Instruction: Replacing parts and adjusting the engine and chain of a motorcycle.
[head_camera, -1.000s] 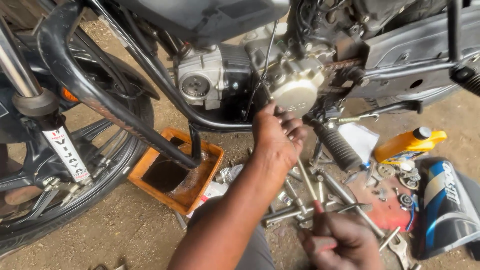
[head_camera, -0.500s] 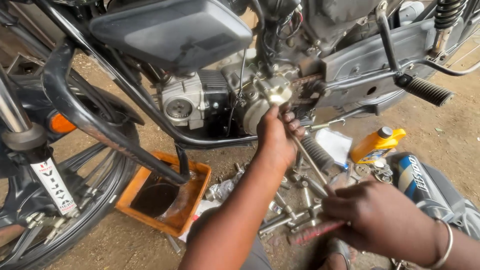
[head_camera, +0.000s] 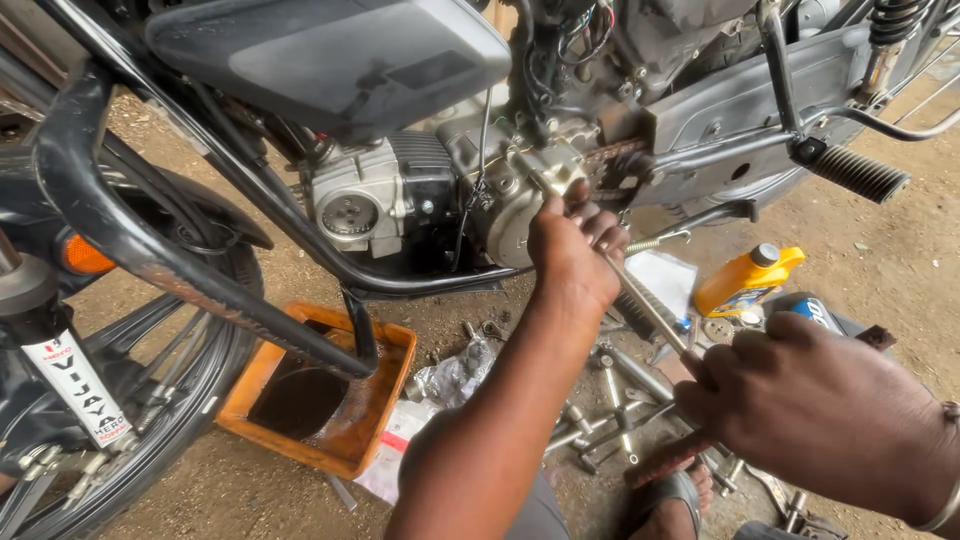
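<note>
Head view: left hand closed around long screwdriver shaft at motorcycle engine cover, frame centre; right hand gripping its handle, lower right. Cover mounted; sockets scattered below; tightening apparently unfinished.

Ground: bare packed dirt under me, brown and gritty, scattered with small stones.
Light: soft daylight, even, with faint shade beneath the motorcycle I face.
Left: the front wheel stands on the dirt.
Near centre: an orange tray sits on the ground.
Right: a yellow bottle lies tipped on the dirt.
Walls, windows: I see none from here.
</note>
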